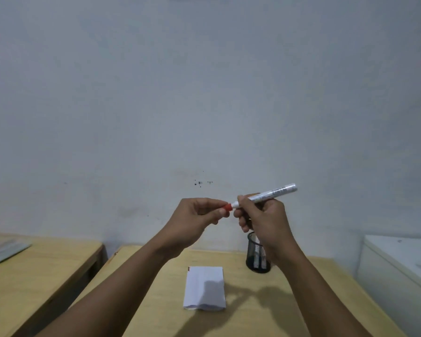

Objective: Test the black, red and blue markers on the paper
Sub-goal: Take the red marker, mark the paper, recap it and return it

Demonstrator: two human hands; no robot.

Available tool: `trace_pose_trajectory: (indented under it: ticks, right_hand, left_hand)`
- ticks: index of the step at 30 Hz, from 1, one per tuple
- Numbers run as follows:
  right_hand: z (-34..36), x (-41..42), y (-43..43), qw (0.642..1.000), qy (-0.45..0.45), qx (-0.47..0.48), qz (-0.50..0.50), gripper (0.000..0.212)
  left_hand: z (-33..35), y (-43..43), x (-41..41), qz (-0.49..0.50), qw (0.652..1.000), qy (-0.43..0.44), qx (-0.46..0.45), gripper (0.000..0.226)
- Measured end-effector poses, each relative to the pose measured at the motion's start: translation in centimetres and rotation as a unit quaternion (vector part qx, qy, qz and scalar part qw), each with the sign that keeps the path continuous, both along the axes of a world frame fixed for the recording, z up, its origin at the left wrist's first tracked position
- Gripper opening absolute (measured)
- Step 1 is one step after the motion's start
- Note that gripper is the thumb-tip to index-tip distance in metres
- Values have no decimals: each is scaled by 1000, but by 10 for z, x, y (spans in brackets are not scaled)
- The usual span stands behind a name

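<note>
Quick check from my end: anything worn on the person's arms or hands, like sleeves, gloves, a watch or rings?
Nothing visible. Both forearms are bare right to the bottom edge of the frame, with no sleeve in view. The left hand and right hand have no gloves, and no watch, band or ring shows on the wrists or fingers.

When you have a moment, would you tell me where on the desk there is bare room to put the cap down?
Bare desk lies left of the paper, and right of it, in front of the pen holder. The strip between paper and pen holder is tighter.
</note>
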State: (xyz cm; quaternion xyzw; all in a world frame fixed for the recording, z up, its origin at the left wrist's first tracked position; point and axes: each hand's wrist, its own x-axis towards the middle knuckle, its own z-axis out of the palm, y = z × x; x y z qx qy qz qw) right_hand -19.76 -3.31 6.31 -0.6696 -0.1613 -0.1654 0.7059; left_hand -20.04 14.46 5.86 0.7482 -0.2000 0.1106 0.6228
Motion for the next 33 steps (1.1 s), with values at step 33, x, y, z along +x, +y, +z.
trace_pose_trajectory:
  ticks: [33]
  right_hand:
    - [-75, 136, -106, 945, -20, -214, -247, 51]
  left_hand:
    - [-50, -114, 163, 162, 935, -47, 312, 31]
